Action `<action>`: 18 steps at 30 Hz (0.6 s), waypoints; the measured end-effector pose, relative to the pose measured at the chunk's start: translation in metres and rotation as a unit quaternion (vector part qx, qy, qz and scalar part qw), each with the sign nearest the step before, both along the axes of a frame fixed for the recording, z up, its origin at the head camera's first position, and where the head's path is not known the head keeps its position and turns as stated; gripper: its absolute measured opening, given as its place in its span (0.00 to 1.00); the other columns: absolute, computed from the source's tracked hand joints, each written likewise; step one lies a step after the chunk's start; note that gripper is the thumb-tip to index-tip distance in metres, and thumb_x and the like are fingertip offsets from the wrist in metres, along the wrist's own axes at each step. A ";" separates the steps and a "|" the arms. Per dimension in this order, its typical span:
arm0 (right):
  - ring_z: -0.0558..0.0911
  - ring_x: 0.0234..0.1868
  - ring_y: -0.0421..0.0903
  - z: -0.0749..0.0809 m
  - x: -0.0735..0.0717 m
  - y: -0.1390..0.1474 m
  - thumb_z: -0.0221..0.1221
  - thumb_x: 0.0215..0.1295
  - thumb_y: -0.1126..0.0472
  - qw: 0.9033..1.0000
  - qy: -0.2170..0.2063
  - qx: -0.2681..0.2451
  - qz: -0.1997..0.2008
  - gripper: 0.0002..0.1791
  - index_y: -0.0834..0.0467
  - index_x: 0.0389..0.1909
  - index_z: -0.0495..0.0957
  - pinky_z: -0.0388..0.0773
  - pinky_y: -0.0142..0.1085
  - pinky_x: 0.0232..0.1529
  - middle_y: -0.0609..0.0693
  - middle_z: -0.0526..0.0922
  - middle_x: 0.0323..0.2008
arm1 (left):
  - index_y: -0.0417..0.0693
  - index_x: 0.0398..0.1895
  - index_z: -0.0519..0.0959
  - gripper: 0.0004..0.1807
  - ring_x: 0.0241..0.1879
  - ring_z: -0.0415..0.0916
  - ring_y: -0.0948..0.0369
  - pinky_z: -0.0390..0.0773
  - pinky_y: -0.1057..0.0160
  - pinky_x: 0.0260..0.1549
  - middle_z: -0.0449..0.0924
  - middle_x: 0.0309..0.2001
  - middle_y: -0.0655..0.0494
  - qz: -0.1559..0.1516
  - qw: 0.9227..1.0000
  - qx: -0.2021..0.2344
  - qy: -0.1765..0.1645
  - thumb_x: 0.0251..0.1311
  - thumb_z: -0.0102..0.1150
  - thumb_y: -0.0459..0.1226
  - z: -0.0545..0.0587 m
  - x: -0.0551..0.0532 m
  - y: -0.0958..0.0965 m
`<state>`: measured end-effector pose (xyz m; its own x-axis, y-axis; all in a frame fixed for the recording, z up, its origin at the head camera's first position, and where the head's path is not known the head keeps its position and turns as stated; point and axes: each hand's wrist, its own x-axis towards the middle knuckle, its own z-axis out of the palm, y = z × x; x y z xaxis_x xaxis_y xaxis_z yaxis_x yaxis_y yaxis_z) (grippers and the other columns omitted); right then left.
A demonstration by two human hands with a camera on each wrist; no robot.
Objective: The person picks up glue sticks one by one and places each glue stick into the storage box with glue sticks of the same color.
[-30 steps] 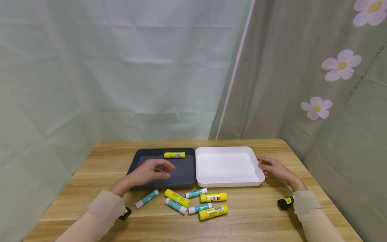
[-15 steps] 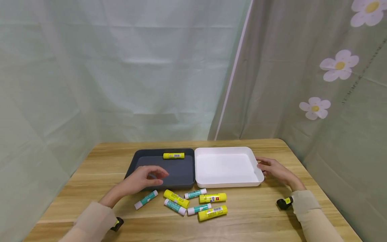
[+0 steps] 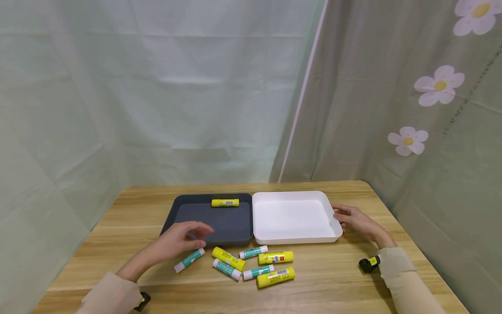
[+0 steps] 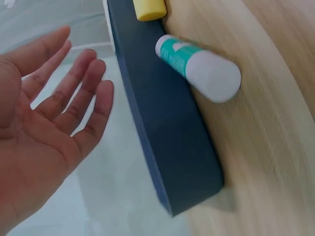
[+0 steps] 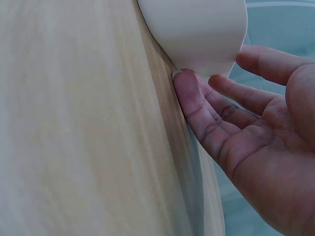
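My left hand [image 3: 184, 240] hovers by the front left corner of the dark grey tray [image 3: 231, 238], its fingers loosely bent with nothing in them. In the left wrist view the palm and spread fingers of that hand [image 4: 59, 118] show beside the tray's wall [image 4: 157, 118]. Nearest to it on the table lies a slim teal-and-white glue stick [image 3: 190, 260]. My right hand [image 3: 358, 222] holds the right end of the white tray [image 3: 298, 240], thumb at the rim and fingertips against the outer wall. A yellow glue stick [image 3: 225, 203] lies inside the dark tray.
In front of the trays lie several more glue sticks: yellow ones such as this thick glue stick [image 3: 276, 277], and teal-and-white ones such as this slim glue stick [image 3: 253, 251]. The trays stand side by side on a wooden table [image 3: 333, 279]. Curtains [image 3: 196, 109] hang behind.
My left hand has drawn back from over the dark tray, leftward and toward me, to its front left corner. The right hand has stayed at the white tray, and the glue sticks lie as before.
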<state>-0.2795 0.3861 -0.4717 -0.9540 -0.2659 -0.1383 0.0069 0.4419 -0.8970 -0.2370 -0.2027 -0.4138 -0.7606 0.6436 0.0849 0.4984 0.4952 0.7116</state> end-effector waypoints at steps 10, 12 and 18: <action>0.79 0.56 0.50 0.002 0.001 -0.001 0.56 0.80 0.55 1.000 0.000 0.002 -0.003 0.37 0.71 0.79 0.55 0.81 0.34 0.50 0.72 0.70 0.69 | 0.42 0.61 0.81 0.20 0.47 0.80 0.58 0.81 0.63 0.42 0.83 0.53 0.49 0.018 0.999 -0.018 -0.022 0.69 0.67 0.39 -0.006 0.014 -0.016; 0.79 0.56 0.51 0.002 0.002 -0.002 0.55 0.81 0.55 1.000 -0.001 0.001 -0.003 0.37 0.71 0.79 0.55 0.81 0.35 0.50 0.72 0.70 0.69 | 0.42 0.60 0.82 0.19 0.45 0.78 0.63 0.80 0.64 0.40 0.83 0.51 0.50 0.021 0.999 -0.026 -0.021 0.69 0.67 0.39 -0.007 0.017 -0.018; 0.79 0.57 0.52 0.003 0.003 -0.003 0.54 0.81 0.56 1.000 -0.001 0.006 -0.004 0.36 0.71 0.79 0.55 0.80 0.34 0.50 0.72 0.69 0.69 | 0.42 0.57 0.83 0.18 0.44 0.80 0.60 0.82 0.61 0.42 0.83 0.47 0.54 0.025 0.999 -0.041 0.000 0.67 0.69 0.40 -0.013 0.023 -0.023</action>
<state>-0.2767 0.3834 -0.4689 -0.9556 -0.2575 -0.1434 0.0121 0.4518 -0.8920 -0.2141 -0.2255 -0.4265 -0.7915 0.6102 0.0332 0.4714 0.5751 0.6686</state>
